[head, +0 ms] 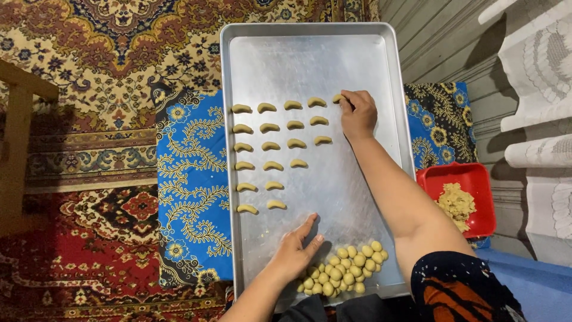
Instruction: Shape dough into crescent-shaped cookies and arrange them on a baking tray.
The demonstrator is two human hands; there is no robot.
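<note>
A large silver baking tray (369,65) lies on a blue patterned cloth. On it sit several crescent-shaped dough pieces (270,146) in rows. My right hand (358,113) reaches to the top row's right end, fingers pinched on a crescent dough piece (337,98) that touches the tray. My left hand (295,253) rests flat on the tray near its front edge, fingers apart, beside a pile of small dough balls (348,271).
A red square container (476,176) holding a lump of dough (456,203) stands right of the tray. Blue floral cloth (190,179) lies under the tray on a patterned carpet (89,89). A wooden piece (18,137) is at far left, white lace fabric (536,89) at right.
</note>
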